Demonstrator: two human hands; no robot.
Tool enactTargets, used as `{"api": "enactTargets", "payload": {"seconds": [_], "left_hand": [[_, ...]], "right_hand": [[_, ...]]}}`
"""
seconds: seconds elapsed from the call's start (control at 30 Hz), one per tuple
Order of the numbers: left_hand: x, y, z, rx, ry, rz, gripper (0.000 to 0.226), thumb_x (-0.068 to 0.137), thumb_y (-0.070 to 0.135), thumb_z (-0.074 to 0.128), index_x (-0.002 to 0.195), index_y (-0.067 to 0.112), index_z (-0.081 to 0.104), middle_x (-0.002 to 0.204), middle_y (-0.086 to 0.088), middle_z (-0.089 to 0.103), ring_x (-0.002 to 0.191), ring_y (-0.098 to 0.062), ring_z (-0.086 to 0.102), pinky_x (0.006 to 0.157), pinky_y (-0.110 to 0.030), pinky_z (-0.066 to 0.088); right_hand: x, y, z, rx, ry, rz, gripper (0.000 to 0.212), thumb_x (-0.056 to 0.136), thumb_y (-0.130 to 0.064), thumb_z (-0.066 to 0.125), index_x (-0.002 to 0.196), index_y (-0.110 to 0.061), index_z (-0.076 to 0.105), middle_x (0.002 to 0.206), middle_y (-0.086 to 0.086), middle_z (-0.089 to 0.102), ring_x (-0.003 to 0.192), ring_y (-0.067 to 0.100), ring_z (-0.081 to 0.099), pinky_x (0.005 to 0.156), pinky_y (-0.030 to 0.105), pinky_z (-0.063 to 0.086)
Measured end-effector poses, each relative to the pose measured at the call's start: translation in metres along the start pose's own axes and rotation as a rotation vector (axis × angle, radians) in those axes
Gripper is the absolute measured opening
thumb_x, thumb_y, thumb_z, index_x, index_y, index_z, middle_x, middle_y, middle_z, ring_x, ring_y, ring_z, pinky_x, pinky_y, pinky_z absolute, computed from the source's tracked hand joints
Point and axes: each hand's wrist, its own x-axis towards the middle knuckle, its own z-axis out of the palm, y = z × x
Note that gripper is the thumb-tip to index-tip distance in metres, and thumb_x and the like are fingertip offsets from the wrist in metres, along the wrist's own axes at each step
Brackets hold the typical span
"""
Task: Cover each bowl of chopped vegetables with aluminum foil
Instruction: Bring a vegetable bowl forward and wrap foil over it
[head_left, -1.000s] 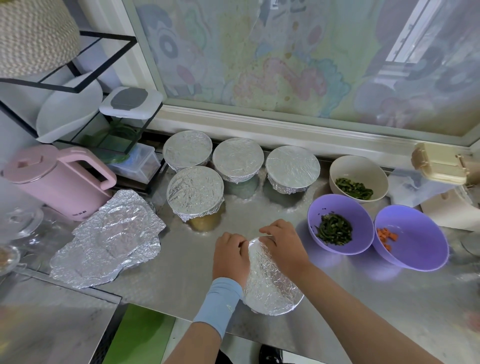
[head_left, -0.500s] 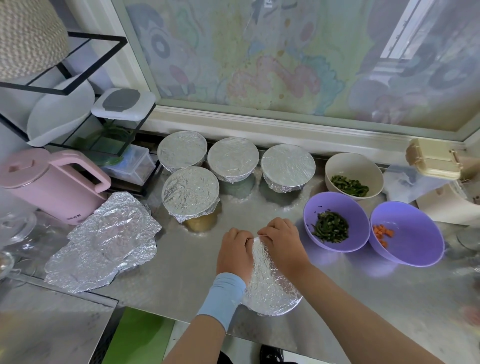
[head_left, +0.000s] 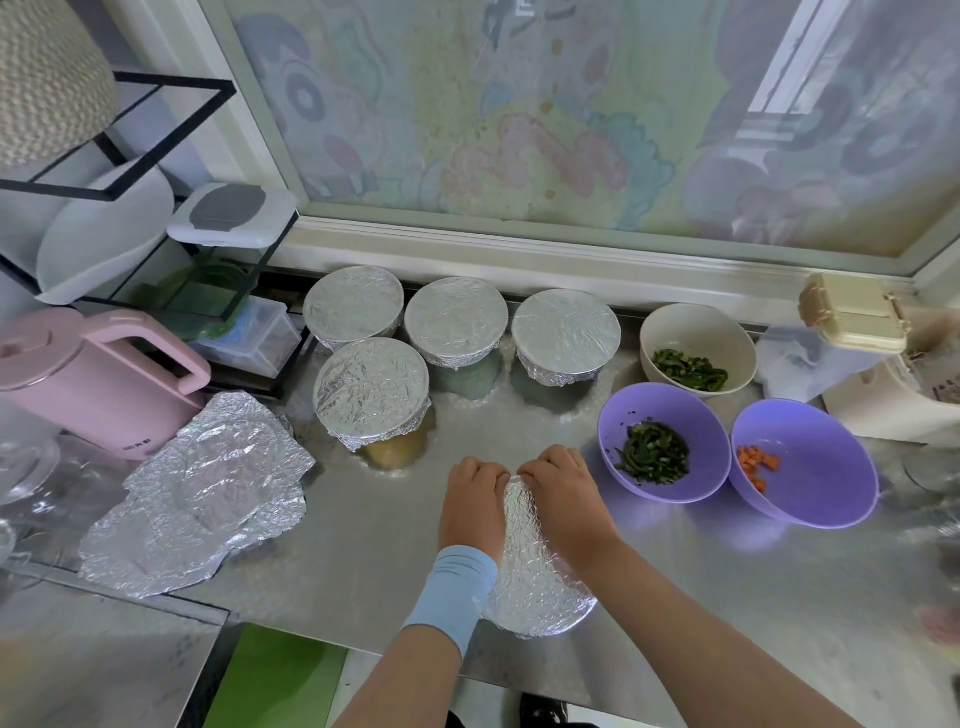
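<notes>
A bowl wrapped in aluminum foil (head_left: 535, 587) stands near the front edge of the steel counter (head_left: 363, 545). My left hand (head_left: 470, 501) and my right hand (head_left: 563, 499) lie on top of it, side by side, with their fingers curled over its far rim and gripping the foil there. Several foil-covered bowls (head_left: 371, 387) stand in a group behind. A cream bowl (head_left: 696, 317) and a purple bowl (head_left: 621, 415) hold chopped greens, uncovered. A second purple bowl (head_left: 831, 467) holds carrot cubes, uncovered. Loose crumpled foil sheets (head_left: 202, 493) lie to the left.
A pink kettle (head_left: 88, 379) and a black wire rack (head_left: 156, 88) with containers fill the left side. A cream lidded box (head_left: 852, 312) sits on an appliance at the right. Glassware stands at both far edges. The window sill runs behind the bowls.
My hands have slid closer together along the bowl's far rim, until their fingertips nearly meet. Nothing else on the counter has moved.
</notes>
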Motion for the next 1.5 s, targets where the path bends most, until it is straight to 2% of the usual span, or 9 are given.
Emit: {"api": "enactTargets", "payload": {"seconds": [0.17,0.3,0.57,0.67,0.87,1.07,1.27,1.37,1.5], "left_hand": [[-0.007,0.004,-0.004,0.039,0.036,-0.027,0.026,0.103,0.017,0.038,0.111,0.017,0.062,0.110,0.004,0.047,0.105,-0.015,0.043,0.087,-0.026,0.043],[0.000,0.004,-0.001,0.015,-0.019,0.077,0.022,0.101,0.021,0.046,0.109,0.021,0.066,0.104,0.008,0.048,0.101,-0.009,0.042,0.085,-0.024,0.044],[-0.001,0.003,0.003,-0.043,-0.003,-0.014,0.024,0.102,0.021,0.044,0.104,0.019,0.068,0.101,0.009,0.047,0.098,-0.007,0.041,0.082,-0.016,0.035],[-0.007,0.006,0.001,0.000,0.012,-0.069,0.026,0.103,0.019,0.040,0.105,0.017,0.066,0.104,0.006,0.047,0.099,-0.010,0.041,0.087,-0.023,0.041],[0.001,0.010,-0.003,-0.003,-0.028,0.055,0.018,0.099,0.020,0.050,0.107,0.020,0.066,0.106,0.006,0.050,0.105,-0.012,0.044,0.085,-0.026,0.045],[0.007,0.007,0.002,-0.032,-0.082,0.079,0.019,0.100,0.022,0.049,0.101,0.020,0.067,0.097,0.010,0.047,0.100,-0.009,0.043,0.084,-0.021,0.039],[0.002,0.008,-0.005,0.062,-0.021,0.003,0.023,0.103,0.022,0.039,0.107,0.018,0.062,0.106,0.004,0.046,0.099,-0.011,0.041,0.079,-0.022,0.035],[0.001,0.002,-0.013,0.096,0.024,-0.061,0.022,0.102,0.017,0.038,0.105,0.017,0.060,0.105,0.002,0.046,0.099,-0.016,0.044,0.083,-0.029,0.042],[0.007,0.005,-0.014,0.065,-0.030,0.051,0.031,0.093,0.002,0.048,0.114,0.017,0.064,0.111,0.002,0.049,0.108,-0.015,0.044,0.091,-0.026,0.043]], "right_hand": [[0.001,-0.003,-0.010,0.004,0.019,0.005,0.015,0.086,-0.010,0.065,0.099,-0.014,0.071,0.093,0.003,0.055,0.085,0.025,0.051,0.078,0.034,0.046],[-0.005,-0.002,-0.009,-0.010,0.035,0.040,0.011,0.090,-0.012,0.059,0.091,-0.015,0.070,0.089,0.000,0.053,0.082,0.023,0.051,0.075,0.037,0.050],[0.000,0.004,-0.007,0.102,-0.098,0.143,0.014,0.094,-0.016,0.060,0.098,-0.015,0.074,0.093,0.000,0.056,0.093,0.020,0.048,0.083,0.024,0.038],[0.006,0.003,-0.011,0.075,-0.140,0.050,0.016,0.092,-0.015,0.059,0.098,-0.014,0.074,0.091,0.002,0.058,0.089,0.024,0.052,0.083,0.031,0.044],[-0.006,0.003,-0.012,0.013,-0.004,0.090,0.006,0.090,-0.011,0.063,0.092,-0.015,0.068,0.090,0.000,0.054,0.084,0.023,0.051,0.077,0.034,0.045],[-0.006,0.005,-0.012,0.107,-0.060,0.190,0.010,0.093,-0.016,0.062,0.095,-0.015,0.072,0.091,-0.003,0.053,0.089,0.017,0.048,0.078,0.021,0.034],[0.010,0.000,-0.014,0.144,-0.146,0.119,0.012,0.092,-0.016,0.064,0.099,-0.015,0.074,0.094,-0.003,0.054,0.093,0.017,0.049,0.083,0.023,0.037],[0.019,-0.005,-0.007,0.095,-0.120,0.029,0.015,0.089,-0.009,0.064,0.101,-0.012,0.073,0.095,0.003,0.058,0.091,0.025,0.052,0.084,0.034,0.045],[0.019,-0.006,-0.003,0.051,-0.040,0.030,0.012,0.090,-0.010,0.061,0.093,-0.014,0.072,0.090,0.002,0.056,0.084,0.025,0.050,0.077,0.038,0.047]]}}
